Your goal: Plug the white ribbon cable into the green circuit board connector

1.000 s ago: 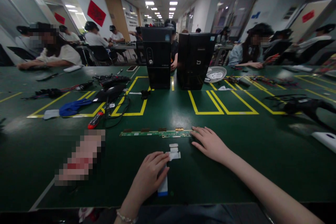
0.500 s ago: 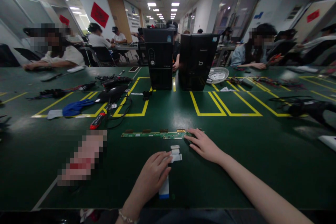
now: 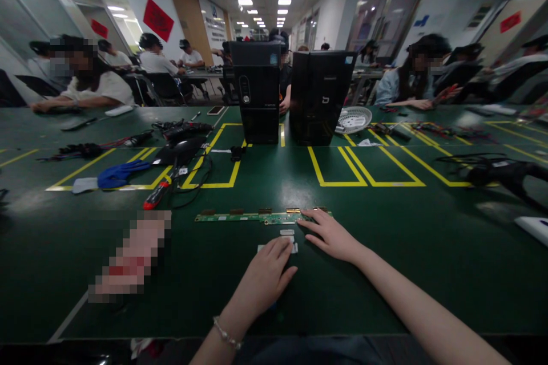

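Observation:
A long, narrow green circuit board [image 3: 231,217] lies across the table, with brown-gold tabs along its far edge. My right hand [image 3: 327,232] rests at the board's right end, fingertips on it and fingers spread. Nearer to me is a white flat ribbon cable [image 3: 294,248], mostly covered by my left hand [image 3: 268,274]. The fingers of that hand lie stretched over the cable with the thumb held apart. A small white connector piece [image 3: 287,232] shows just beyond its fingertips.
Two black computer towers [image 3: 261,94] stand at the back middle, beside a pale basket [image 3: 354,120]. On the left are a blue glove [image 3: 122,174], a red-black screwdriver [image 3: 156,195], black cables and a blurred-out patch. Black cables [image 3: 483,174] lie right. People sit across the table.
My left hand has shifted right and slightly forward over the ribbon cable, covering its blue-ended strip. My right hand stays on the circuit board.

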